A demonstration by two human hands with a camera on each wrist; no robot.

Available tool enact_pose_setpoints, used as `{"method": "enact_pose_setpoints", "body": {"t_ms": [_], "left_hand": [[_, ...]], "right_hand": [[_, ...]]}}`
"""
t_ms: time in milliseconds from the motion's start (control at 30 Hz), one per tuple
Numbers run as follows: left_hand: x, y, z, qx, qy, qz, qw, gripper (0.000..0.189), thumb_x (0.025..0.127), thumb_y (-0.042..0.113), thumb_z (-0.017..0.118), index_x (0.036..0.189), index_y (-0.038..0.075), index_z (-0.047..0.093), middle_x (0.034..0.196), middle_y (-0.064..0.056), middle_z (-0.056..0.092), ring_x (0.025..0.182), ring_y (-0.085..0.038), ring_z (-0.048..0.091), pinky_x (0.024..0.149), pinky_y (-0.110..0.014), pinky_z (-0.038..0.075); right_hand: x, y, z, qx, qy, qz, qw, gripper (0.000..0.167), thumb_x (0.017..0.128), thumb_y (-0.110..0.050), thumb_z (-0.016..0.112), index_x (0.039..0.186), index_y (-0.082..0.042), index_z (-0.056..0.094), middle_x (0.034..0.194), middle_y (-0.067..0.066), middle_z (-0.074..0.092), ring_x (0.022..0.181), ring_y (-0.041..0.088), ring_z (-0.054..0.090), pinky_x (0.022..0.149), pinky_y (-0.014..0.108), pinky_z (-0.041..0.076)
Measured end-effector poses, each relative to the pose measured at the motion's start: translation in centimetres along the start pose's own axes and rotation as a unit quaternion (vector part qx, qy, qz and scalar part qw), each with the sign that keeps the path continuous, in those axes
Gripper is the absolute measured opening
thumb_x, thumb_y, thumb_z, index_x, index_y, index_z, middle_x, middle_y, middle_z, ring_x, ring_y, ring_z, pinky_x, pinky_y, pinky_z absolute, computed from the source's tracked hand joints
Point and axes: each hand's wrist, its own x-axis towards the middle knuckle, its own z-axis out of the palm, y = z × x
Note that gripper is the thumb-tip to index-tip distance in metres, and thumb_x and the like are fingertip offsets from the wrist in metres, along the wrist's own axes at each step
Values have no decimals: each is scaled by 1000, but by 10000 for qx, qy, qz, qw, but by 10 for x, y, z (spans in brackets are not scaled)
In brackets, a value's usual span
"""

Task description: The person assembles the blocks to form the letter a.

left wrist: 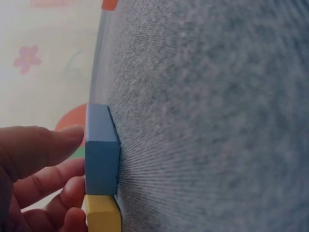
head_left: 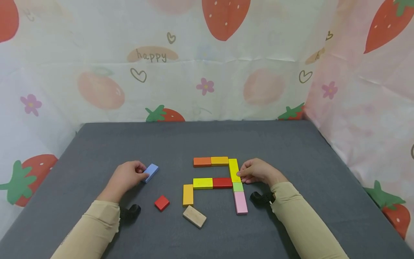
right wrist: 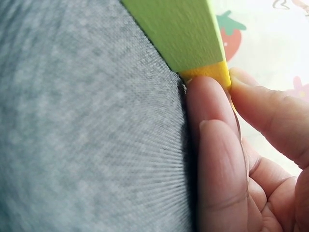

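Observation:
At the left, my left hand (head_left: pixel 127 176) holds a blue block (head_left: pixel 150 173) by its edge, the thumb tip right at the top. A yellow block (left wrist: pixel 103 213) sits end to side against the blue one in the left wrist view; the hand hides it from the head view. On the other side, my right hand (head_left: pixel 258 171) pinches the edge of a long yellow block (head_left: pixel 234 168), thumb over its top and fingers along its right side. A green block (head_left: pixel 238 186) meets its near end, followed by a pink block (head_left: pixel 240 203).
Left of the long yellow block run yellow-orange (head_left: pixel 219 161) and orange blocks (head_left: pixel 202 162). A red block (head_left: pixel 222 183), a yellow block (head_left: pixel 202 183) and an orange-yellow block (head_left: pixel 188 195) form another row. A small red block (head_left: pixel 161 203) and slanted wooden block (head_left: pixel 194 217) lie nearer.

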Motion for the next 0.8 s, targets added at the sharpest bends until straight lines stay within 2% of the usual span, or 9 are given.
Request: {"method": "enact_pose_setpoints", "body": {"t_ms": [267, 533, 800], "left_hand": [[-1, 3, 1, 138, -2, 166, 9998, 22, 79, 24, 70, 92, 6, 64, 83, -5, 57, 75, -20, 50, 64, -33, 40], [-4, 16, 3, 559, -40, 193, 9982, 18, 79, 22, 70, 90, 11, 59, 87, -6, 60, 77, -22, 54, 68, -43, 36], [-7, 23, 7, 350, -73, 392, 9986, 17, 79, 13, 69, 92, 8, 59, 91, -8, 61, 79, -22, 55, 70, -40, 45]], "right_hand": [[1, 1, 0, 6, -7, -65, 10000, 18, 78, -19, 72, 82, -4, 64, 70, 7, 63, 57, 13, 59, 58, 25, 51], [0, 1, 0, -47, -37, -108, 9999, 18, 78, -19, 72, 81, -4, 64, 71, 7, 63, 58, 13, 59, 58, 25, 51], [1, 1, -1, -43, -44, -68, 10000, 19, 77, -20, 73, 82, -4, 64, 71, 6, 64, 58, 12, 59, 59, 25, 51]]}}
